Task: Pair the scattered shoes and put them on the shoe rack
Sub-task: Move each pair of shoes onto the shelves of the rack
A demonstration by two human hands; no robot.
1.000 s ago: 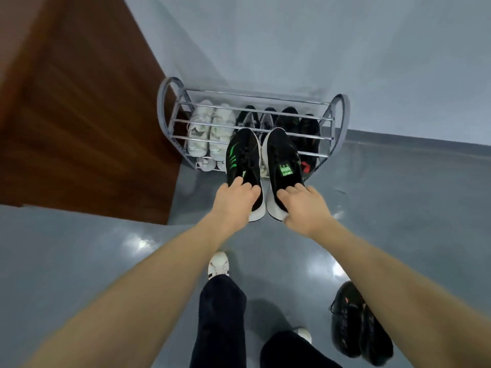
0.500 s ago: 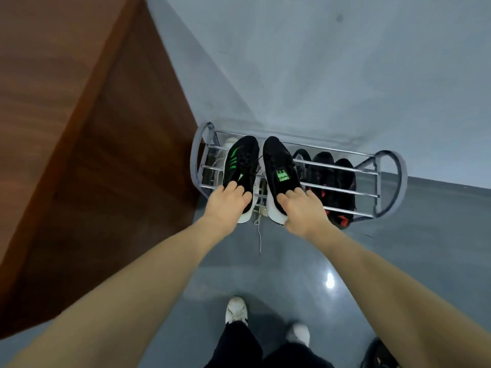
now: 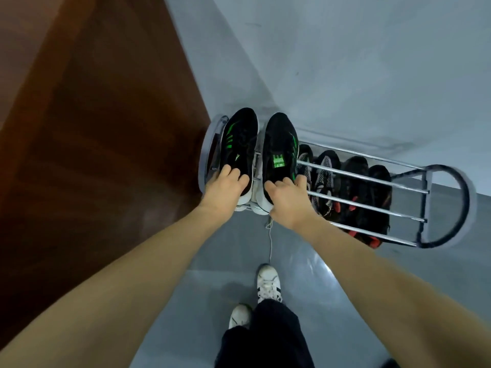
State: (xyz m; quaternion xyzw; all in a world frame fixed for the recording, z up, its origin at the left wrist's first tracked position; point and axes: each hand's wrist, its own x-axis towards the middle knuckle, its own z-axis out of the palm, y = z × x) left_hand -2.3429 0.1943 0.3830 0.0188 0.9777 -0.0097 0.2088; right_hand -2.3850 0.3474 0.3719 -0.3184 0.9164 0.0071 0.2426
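Hands | left hand (image 3: 221, 191) grips left black-green sneaker (image 3: 240, 144) heel | right hand (image 3: 288, 201) grips right black-green sneaker (image 3: 279, 144) heel | both atop shoe rack (image 3: 372, 179)

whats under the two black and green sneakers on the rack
The rack's top rails carry them; a white shoe and its dangling lace show below. The rest of that lower tier is covered.

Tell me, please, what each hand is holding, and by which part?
The left hand grips the left black-and-green sneaker at its heel; the right hand grips the right black-and-green sneaker likewise.

Both arms outstretched, left hand (image 3: 224, 189) and right hand (image 3: 288, 201) fingers curled.
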